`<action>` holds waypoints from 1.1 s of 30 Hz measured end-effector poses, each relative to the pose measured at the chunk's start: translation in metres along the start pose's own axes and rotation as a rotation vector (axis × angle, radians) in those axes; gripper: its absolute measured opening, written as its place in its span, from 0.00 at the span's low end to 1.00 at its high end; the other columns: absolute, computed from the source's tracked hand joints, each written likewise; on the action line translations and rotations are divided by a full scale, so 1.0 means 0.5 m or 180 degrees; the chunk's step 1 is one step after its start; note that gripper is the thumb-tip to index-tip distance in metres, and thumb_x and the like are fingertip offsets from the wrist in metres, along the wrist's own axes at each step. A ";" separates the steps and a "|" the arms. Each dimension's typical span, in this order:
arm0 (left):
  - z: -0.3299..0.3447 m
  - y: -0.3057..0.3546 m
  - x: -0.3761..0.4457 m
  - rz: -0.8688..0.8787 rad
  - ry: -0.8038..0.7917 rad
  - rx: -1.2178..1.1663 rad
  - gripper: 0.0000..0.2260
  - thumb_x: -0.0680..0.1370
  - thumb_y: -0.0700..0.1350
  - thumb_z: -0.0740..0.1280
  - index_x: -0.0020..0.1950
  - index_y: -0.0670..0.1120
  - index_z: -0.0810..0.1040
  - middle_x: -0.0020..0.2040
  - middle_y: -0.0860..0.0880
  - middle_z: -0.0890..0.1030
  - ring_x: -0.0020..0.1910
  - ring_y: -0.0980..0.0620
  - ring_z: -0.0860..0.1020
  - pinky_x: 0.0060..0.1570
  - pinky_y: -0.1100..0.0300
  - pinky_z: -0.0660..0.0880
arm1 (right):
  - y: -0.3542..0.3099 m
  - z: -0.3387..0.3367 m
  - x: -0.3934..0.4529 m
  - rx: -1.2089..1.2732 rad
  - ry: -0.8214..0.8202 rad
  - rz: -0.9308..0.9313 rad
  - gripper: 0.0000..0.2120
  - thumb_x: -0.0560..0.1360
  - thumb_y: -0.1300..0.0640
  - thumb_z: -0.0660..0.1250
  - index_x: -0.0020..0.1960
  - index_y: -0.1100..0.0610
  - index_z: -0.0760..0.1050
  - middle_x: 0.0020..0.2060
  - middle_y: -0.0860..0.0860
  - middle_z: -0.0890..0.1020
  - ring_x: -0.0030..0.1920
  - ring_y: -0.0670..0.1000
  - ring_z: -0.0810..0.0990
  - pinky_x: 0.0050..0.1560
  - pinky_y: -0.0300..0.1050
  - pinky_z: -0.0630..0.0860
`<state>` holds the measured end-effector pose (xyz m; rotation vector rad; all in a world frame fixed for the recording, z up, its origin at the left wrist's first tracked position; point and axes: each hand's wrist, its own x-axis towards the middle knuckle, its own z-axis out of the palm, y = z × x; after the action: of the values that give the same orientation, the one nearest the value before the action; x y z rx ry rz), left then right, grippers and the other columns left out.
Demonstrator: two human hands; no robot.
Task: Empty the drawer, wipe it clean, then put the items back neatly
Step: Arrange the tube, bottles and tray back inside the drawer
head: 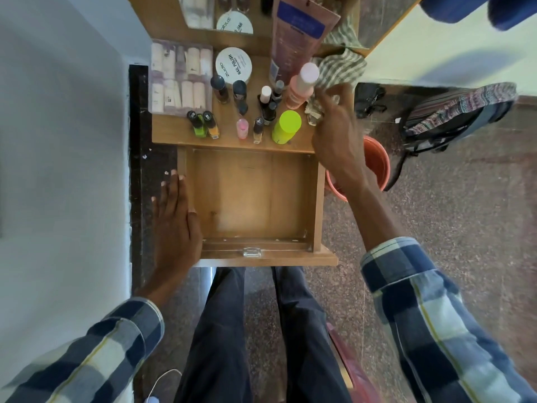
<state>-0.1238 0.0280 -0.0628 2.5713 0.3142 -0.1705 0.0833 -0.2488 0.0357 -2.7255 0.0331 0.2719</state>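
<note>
The wooden drawer (318,199) is pulled out below the table top and holds nothing. My left hand (177,219) lies flat with straight fingers on the drawer's left wall. My right hand (338,135) grips a striped green-and-white cloth (340,69) at the table top's right end. On the table top (171,135) stand several nail polish bottles (203,125), a lime-green capped bottle (286,126), a pink bottle (300,85), a round white tub (234,65), a clear box of nail tips (180,77) and a tall pink tube (296,36).
An orange bucket (377,161) stands on the floor right of the drawer, under my right wrist. A patterned backpack (456,114) lies further right. A white wall closes in the left side. A mirror (218,13) backs the table. My legs are below the drawer front.
</note>
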 end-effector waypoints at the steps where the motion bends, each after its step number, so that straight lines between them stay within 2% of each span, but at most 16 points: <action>1: 0.000 0.001 0.000 -0.0005 0.0001 0.0001 0.27 0.90 0.49 0.48 0.90 0.47 0.52 0.90 0.49 0.52 0.89 0.47 0.49 0.87 0.40 0.48 | 0.001 0.008 -0.006 -0.0040 -0.0098 -0.0057 0.35 0.74 0.69 0.57 0.81 0.55 0.66 0.76 0.56 0.64 0.69 0.61 0.76 0.68 0.70 0.75; 4: -0.002 0.002 0.001 0.0002 -0.0022 -0.0028 0.27 0.90 0.49 0.48 0.90 0.46 0.52 0.90 0.49 0.51 0.89 0.47 0.48 0.87 0.40 0.47 | 0.008 0.007 -0.007 0.0169 -0.0250 -0.0127 0.36 0.74 0.67 0.57 0.83 0.55 0.62 0.78 0.55 0.61 0.72 0.61 0.73 0.70 0.67 0.75; 7: -0.003 0.003 0.001 0.0015 -0.0012 -0.0047 0.27 0.90 0.48 0.48 0.89 0.46 0.52 0.90 0.49 0.51 0.89 0.47 0.48 0.87 0.39 0.48 | 0.015 0.000 -0.013 0.0660 -0.0062 -0.0002 0.36 0.72 0.68 0.57 0.80 0.57 0.65 0.77 0.55 0.63 0.72 0.53 0.72 0.71 0.53 0.76; 9: -0.002 0.002 0.000 0.0009 0.0005 -0.0047 0.27 0.90 0.49 0.49 0.89 0.46 0.52 0.90 0.49 0.52 0.89 0.47 0.48 0.87 0.39 0.49 | 0.009 0.003 -0.035 0.0811 0.0276 0.0093 0.36 0.70 0.70 0.59 0.78 0.58 0.67 0.74 0.55 0.66 0.64 0.43 0.70 0.59 0.39 0.78; 10: -0.001 0.001 0.000 0.0009 0.0006 -0.0044 0.27 0.90 0.49 0.48 0.89 0.46 0.52 0.90 0.49 0.52 0.89 0.47 0.48 0.87 0.39 0.49 | 0.005 0.005 -0.050 0.0879 0.0435 0.0131 0.35 0.69 0.70 0.61 0.76 0.58 0.67 0.71 0.55 0.66 0.59 0.39 0.69 0.52 0.35 0.77; 12: -0.001 0.000 -0.001 0.0017 0.0001 -0.0033 0.27 0.90 0.50 0.48 0.89 0.46 0.53 0.90 0.48 0.52 0.89 0.47 0.48 0.87 0.39 0.49 | -0.002 0.013 -0.078 0.1031 0.0595 0.0193 0.29 0.70 0.67 0.64 0.70 0.57 0.69 0.65 0.53 0.68 0.53 0.39 0.71 0.47 0.38 0.80; 14: -0.001 -0.001 -0.001 0.0029 -0.0002 -0.0028 0.27 0.90 0.51 0.48 0.89 0.46 0.53 0.90 0.48 0.52 0.89 0.47 0.49 0.87 0.38 0.49 | -0.012 0.023 -0.103 0.1088 0.0544 0.0213 0.21 0.73 0.58 0.70 0.65 0.55 0.71 0.61 0.50 0.70 0.54 0.45 0.76 0.47 0.45 0.82; 16: -0.001 -0.002 -0.001 0.0047 0.0003 -0.0036 0.27 0.90 0.50 0.48 0.89 0.46 0.53 0.90 0.48 0.52 0.89 0.47 0.49 0.87 0.38 0.50 | -0.029 0.035 -0.123 0.1153 0.0430 0.0177 0.22 0.74 0.48 0.75 0.62 0.54 0.71 0.59 0.49 0.72 0.51 0.48 0.78 0.43 0.46 0.81; 18: -0.001 -0.003 0.000 0.0058 0.0003 -0.0071 0.27 0.90 0.49 0.49 0.89 0.46 0.53 0.90 0.48 0.52 0.89 0.48 0.48 0.86 0.38 0.50 | -0.048 0.047 -0.133 0.1241 0.0408 0.0155 0.25 0.72 0.44 0.77 0.62 0.52 0.71 0.59 0.48 0.73 0.49 0.48 0.80 0.40 0.41 0.75; 20: -0.002 -0.003 0.000 0.0055 0.0001 -0.0090 0.27 0.89 0.48 0.50 0.89 0.46 0.53 0.90 0.48 0.52 0.89 0.48 0.48 0.86 0.37 0.50 | -0.064 0.054 -0.130 0.1314 0.0526 0.0232 0.27 0.71 0.44 0.77 0.63 0.52 0.70 0.58 0.47 0.73 0.49 0.48 0.80 0.41 0.39 0.72; 23: -0.001 -0.002 0.000 0.0039 0.0023 -0.0090 0.27 0.90 0.48 0.50 0.89 0.46 0.53 0.90 0.48 0.53 0.89 0.48 0.48 0.86 0.37 0.50 | -0.076 0.060 -0.115 0.1266 0.0690 0.0358 0.26 0.72 0.46 0.76 0.64 0.53 0.70 0.56 0.46 0.73 0.50 0.42 0.74 0.40 0.30 0.66; 25: 0.000 -0.001 0.001 0.0022 0.0028 -0.0095 0.27 0.90 0.49 0.50 0.89 0.46 0.54 0.89 0.48 0.53 0.89 0.48 0.49 0.86 0.38 0.50 | -0.078 0.063 -0.104 0.1221 0.0720 0.0360 0.24 0.73 0.47 0.75 0.64 0.54 0.71 0.56 0.47 0.73 0.50 0.40 0.71 0.40 0.29 0.68; 26: 0.001 -0.002 0.001 0.0019 0.0025 -0.0097 0.27 0.90 0.49 0.50 0.89 0.46 0.53 0.90 0.48 0.53 0.89 0.48 0.49 0.86 0.38 0.50 | -0.076 0.065 -0.100 0.1240 0.0726 0.0356 0.23 0.73 0.48 0.75 0.63 0.54 0.72 0.56 0.47 0.74 0.50 0.40 0.72 0.42 0.30 0.70; 28: 0.003 -0.003 0.001 0.0030 0.0031 -0.0089 0.27 0.90 0.48 0.50 0.89 0.46 0.53 0.89 0.48 0.53 0.89 0.48 0.49 0.86 0.38 0.50 | -0.073 0.066 -0.093 0.1299 0.0789 0.0361 0.20 0.73 0.48 0.75 0.61 0.53 0.73 0.56 0.47 0.75 0.49 0.44 0.77 0.45 0.43 0.80; 29: 0.004 -0.003 0.001 0.0032 0.0038 -0.0086 0.27 0.90 0.48 0.50 0.89 0.46 0.54 0.89 0.48 0.53 0.89 0.48 0.49 0.86 0.37 0.50 | -0.071 0.066 -0.092 0.1306 0.0829 0.0369 0.20 0.73 0.48 0.75 0.60 0.53 0.74 0.56 0.46 0.76 0.47 0.44 0.79 0.45 0.47 0.82; 33: 0.003 -0.002 0.001 0.0023 0.0044 -0.0101 0.27 0.89 0.47 0.50 0.89 0.46 0.54 0.89 0.47 0.53 0.89 0.48 0.49 0.87 0.39 0.50 | -0.061 0.052 -0.121 0.1380 0.0896 0.0456 0.19 0.74 0.46 0.75 0.59 0.53 0.75 0.53 0.41 0.81 0.40 0.39 0.82 0.42 0.42 0.79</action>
<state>-0.1236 0.0280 -0.0646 2.5429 0.3102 -0.1441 0.0212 -0.2112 0.0358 -2.3096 0.3277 -0.0766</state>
